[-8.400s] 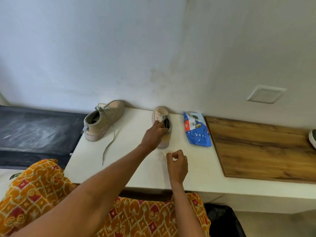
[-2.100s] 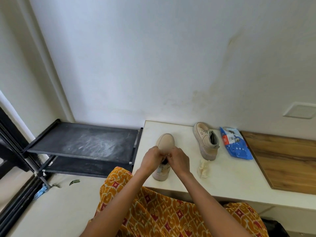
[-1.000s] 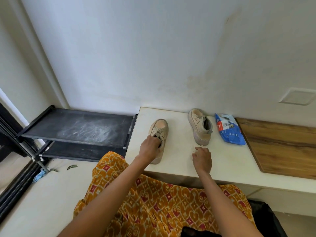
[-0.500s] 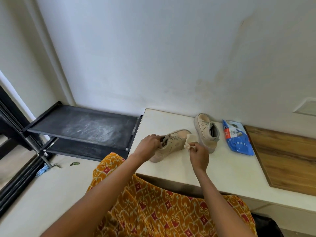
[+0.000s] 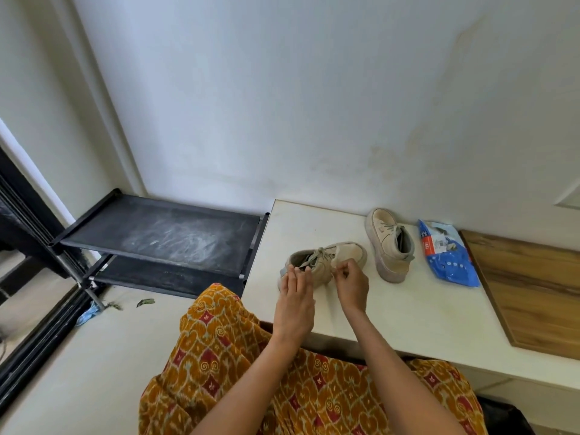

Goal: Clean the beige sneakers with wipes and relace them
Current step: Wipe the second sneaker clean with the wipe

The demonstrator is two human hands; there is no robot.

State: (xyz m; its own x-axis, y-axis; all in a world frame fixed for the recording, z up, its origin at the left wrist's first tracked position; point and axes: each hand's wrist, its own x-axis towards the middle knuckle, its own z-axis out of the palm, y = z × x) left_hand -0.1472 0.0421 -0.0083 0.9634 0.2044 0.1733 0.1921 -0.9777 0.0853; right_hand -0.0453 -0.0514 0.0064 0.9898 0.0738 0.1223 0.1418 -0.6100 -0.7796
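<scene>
White worktop [image 5: 392, 312] set against a plain pale wall [image 5: 314, 105], seen from above by a seated person in an orange patterned garment [image 5: 251, 372]. A wooden board [image 5: 533, 290] covers the worktop at 3 o'clock. A black two-tier rack [image 5: 163, 233], its top shelf dusty, stands just beside the worktop at 9 o'clock; a leaf [image 5: 146, 302] and a blue scrap [image 5: 89, 313] lie on the pale floor [image 5: 78, 372] by its foot, next to a dark door track [image 5: 31, 340].

Near sneaker [image 5: 323, 265]: on its sole near the worktop's left front edge, toe toward 2 o'clock, laces threaded. Left hand [image 5: 295, 299]: fingers extended and apart, resting against the heel side, not clamped. Right hand [image 5: 351, 285]: fingertips pinched together at the shoe's mid-upper, apparently on a small pale wipe [image 5: 337, 262]; the wipe is hard to tell from the shoe.

Far sneaker [image 5: 390, 243]: at 1 o'clock of the near one, well apart from it, toe toward the wall, untouched. Blue wipes pack [image 5: 447, 257]: flat on the worktop between the far sneaker and the board, near both.
</scene>
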